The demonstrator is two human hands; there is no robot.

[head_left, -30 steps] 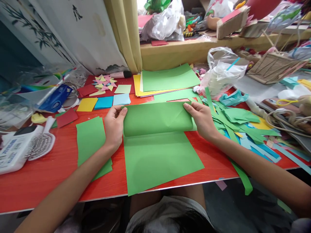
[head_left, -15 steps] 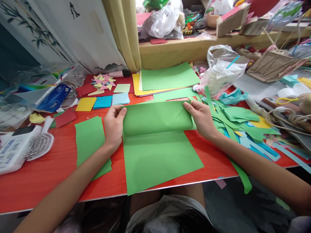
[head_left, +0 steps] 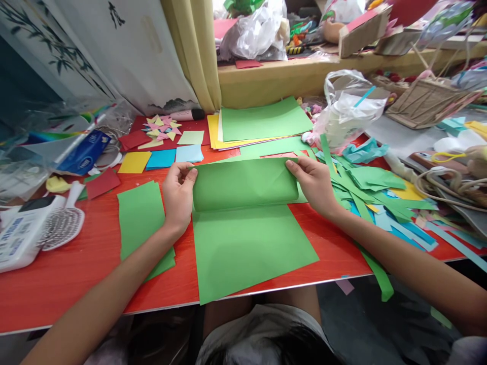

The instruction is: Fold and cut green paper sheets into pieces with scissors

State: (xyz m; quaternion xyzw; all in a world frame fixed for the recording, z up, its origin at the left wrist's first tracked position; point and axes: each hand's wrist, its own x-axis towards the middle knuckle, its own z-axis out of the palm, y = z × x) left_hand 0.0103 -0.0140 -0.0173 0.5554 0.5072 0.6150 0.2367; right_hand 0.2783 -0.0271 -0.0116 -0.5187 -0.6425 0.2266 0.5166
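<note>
A green sheet of paper (head_left: 245, 185) is folded over lengthwise and held up a little at its far edge. My left hand (head_left: 178, 192) pinches its far left corner between thumb and fingers. At the far right corner, my right hand (head_left: 314, 183) grips the same sheet, thumb on top. Under and in front of it, a flat green sheet (head_left: 251, 248) lies close to the table's near edge; whether the two are one piece I cannot tell. Left of my left wrist are several cut green paper pieces (head_left: 140, 218) in a pile.
On the red table (head_left: 91, 258) stand a hairbrush (head_left: 63, 225) and a white bottle (head_left: 23, 233) at left. Coloured squares (head_left: 162, 159) and paper stars (head_left: 163, 128) lie behind. A green-topped paper stack (head_left: 264, 121) is at the back; green strips (head_left: 376, 187) heap at right.
The right edge of the folded paper has shifted slightly to the left. Both hands keep their hold and are almost where they were.
</note>
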